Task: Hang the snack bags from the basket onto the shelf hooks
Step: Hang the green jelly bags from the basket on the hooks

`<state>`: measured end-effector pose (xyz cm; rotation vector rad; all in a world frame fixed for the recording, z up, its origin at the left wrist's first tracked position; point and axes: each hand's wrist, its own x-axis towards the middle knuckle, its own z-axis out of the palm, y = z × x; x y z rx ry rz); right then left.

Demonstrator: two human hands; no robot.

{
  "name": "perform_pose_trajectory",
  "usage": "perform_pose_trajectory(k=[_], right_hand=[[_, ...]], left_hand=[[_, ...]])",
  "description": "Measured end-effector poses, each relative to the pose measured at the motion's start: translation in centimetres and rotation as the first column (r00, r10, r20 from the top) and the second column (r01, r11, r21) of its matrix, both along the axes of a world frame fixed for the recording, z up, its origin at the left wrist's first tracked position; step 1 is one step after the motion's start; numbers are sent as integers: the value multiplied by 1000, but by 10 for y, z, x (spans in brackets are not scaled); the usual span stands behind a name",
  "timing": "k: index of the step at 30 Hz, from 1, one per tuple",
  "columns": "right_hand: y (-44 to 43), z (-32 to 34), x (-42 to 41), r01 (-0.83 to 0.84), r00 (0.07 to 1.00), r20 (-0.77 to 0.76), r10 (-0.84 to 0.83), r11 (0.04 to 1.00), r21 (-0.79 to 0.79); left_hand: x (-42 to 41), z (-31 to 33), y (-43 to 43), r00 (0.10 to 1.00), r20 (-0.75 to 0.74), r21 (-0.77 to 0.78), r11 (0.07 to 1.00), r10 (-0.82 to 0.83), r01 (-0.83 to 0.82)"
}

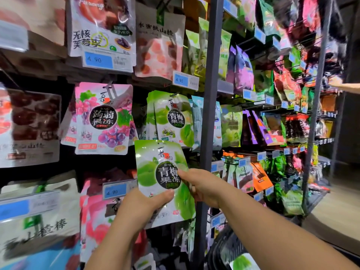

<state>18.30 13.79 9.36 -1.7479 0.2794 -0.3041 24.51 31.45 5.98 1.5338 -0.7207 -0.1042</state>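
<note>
I hold a green-and-white plum jelly snack bag (155, 160) upright in front of the shelf with both hands. My left hand (144, 203) grips its lower left part, thumb across the front. My right hand (198, 184) pinches its right edge at mid height. The bag's top sits just below a hanging stack of the same green bags (169, 117) on a shelf hook (174, 93). At the bottom right, the dark basket (224, 248) shows another green bag (243, 262) inside.
Pink grape jelly bags (103, 117) hang left of the green stack. Blue price tags (115, 190) jut out on the hook ends. A dark upright post (207, 114) divides the shelving; more snack bags fill the racks (272, 123) to the right. The aisle floor (331, 217) lies at far right.
</note>
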Motion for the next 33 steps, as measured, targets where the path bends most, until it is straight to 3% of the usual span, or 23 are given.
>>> perform_pose_trajectory(k=[7, 19, 27, 33], right_hand=[[-11, 8, -19, -120, 991, 67, 115, 991, 65], [-16, 35, 9, 76, 914, 360, -188, 950, 304], [-24, 60, 34, 220, 808, 444, -387, 898, 382], [-32, 73, 48, 298, 780, 441, -444, 883, 361]], left_hand=[[13, 26, -22, 993, -74, -150, 985, -95, 83], [33, 80, -66, 987, -59, -138, 980, -151, 142], [40, 109, -85, 982, 162, -37, 995, 95, -90], [47, 116, -94, 950, 277, -62, 989, 146, -134]])
